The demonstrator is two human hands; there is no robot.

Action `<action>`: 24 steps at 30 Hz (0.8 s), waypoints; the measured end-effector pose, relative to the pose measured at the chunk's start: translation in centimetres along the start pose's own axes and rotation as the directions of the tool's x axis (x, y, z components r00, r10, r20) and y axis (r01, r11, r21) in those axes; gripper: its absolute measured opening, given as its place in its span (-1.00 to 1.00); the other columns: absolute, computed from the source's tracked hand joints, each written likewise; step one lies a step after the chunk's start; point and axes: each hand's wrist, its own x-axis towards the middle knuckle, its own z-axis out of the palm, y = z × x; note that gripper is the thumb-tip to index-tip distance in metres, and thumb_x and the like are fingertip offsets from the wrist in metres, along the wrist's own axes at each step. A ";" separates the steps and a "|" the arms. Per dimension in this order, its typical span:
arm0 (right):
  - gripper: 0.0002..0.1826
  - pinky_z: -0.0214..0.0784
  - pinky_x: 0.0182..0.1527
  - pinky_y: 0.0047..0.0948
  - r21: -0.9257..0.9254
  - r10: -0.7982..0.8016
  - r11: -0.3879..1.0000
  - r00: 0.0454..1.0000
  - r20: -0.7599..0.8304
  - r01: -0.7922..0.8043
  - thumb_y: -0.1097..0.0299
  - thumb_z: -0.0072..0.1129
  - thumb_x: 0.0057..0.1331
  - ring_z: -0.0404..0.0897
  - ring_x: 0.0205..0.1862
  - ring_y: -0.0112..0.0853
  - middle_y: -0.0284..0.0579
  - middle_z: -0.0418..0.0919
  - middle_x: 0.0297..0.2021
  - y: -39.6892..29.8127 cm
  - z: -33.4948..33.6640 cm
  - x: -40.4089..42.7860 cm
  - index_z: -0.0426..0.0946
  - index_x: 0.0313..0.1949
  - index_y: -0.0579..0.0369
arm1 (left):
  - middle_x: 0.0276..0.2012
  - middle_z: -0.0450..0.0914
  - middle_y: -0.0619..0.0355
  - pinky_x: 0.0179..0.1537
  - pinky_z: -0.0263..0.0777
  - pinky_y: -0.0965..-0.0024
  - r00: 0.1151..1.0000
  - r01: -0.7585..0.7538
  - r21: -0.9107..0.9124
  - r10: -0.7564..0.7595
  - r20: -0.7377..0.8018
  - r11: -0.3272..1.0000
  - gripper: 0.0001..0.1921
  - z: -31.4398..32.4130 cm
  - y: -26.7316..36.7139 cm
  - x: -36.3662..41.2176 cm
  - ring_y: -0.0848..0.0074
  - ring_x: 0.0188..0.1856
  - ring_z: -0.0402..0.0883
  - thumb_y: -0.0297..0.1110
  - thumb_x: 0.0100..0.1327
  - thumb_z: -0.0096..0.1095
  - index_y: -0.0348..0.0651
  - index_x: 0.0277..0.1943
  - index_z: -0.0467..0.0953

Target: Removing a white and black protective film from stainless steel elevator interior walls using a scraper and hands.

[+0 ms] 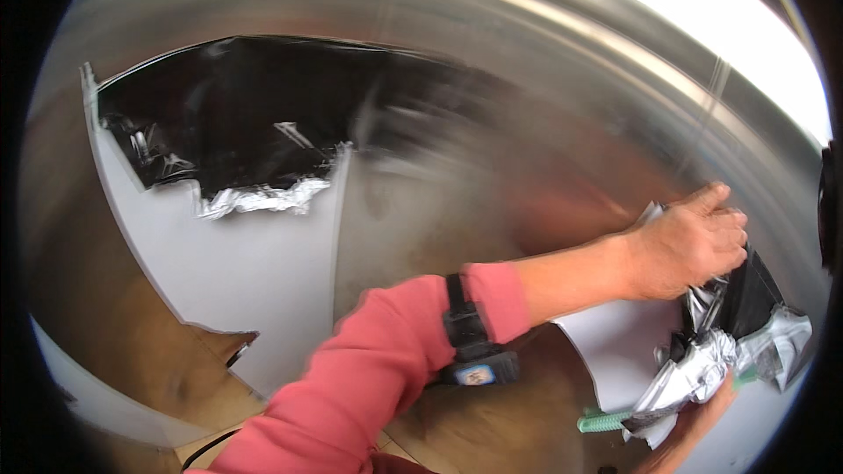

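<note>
My left hand [688,247] reaches across to the right, back of the hand up. Its fingers bend over the top edge of a white panel with black film; whatever lies under them is hidden. Just below hangs black plastic film [751,293], with crumpled silver foil film [701,362] bunched beneath it. Behind that foil is my right hand [723,392], mostly covered, so its grip is hidden. A green ribbed tube or handle [602,422] sticks out left of the foil. Clear crumpled plastic [780,342] sits on the right.
On the left stands a white panel [263,263], its upper part covered by black film [237,105] with a torn silvery edge. A blurred, shiny metal surface [461,0] curves along the top. Brown tiled floor [487,421] shows below. A black device [481,368] is strapped to my left sleeve.
</note>
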 end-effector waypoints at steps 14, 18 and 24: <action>-0.63 0.61 -0.30 -0.31 0.157 -0.151 0.977 0.988 0.021 0.146 0.36 -0.03 0.33 0.67 -0.39 -0.31 -0.03 0.62 -0.30 0.2 2.6 -0.8 0.32 0.08 0.30 | 0.11 0.57 -0.08 0.31 0.22 0.08 0.933 0.345 -0.095 -0.330 0.145 0.934 -0.63 0.1 5.0 -3.3 0.15 0.24 0.49 -0.42 0.17 0.24 -0.31 0.06 0.57; -0.44 0.59 -0.30 -0.34 0.161 -0.076 0.984 0.997 0.009 0.074 0.43 0.05 0.21 0.65 -0.36 -0.35 -0.06 0.57 -0.26 0.4 1.8 -1.4 0.20 0.21 0.28 | 0.14 0.56 -0.07 0.31 0.22 0.10 0.911 0.392 -0.081 -0.375 0.169 0.916 -0.61 -0.2 6.4 -4.1 0.17 0.26 0.48 -0.42 0.16 0.24 -0.31 0.07 0.56; -0.35 0.59 -0.32 -0.37 0.103 -0.122 0.988 0.992 0.025 0.119 0.39 0.10 0.21 0.64 -0.37 -0.37 -0.06 0.57 -0.28 0.7 -0.4 -2.0 0.14 0.27 0.29 | 0.12 0.58 -0.04 0.31 0.22 0.12 0.884 0.444 -0.054 -0.427 0.192 0.894 -0.63 1.1 8.8 -4.8 0.20 0.25 0.50 -0.46 0.15 0.23 -0.29 0.05 0.57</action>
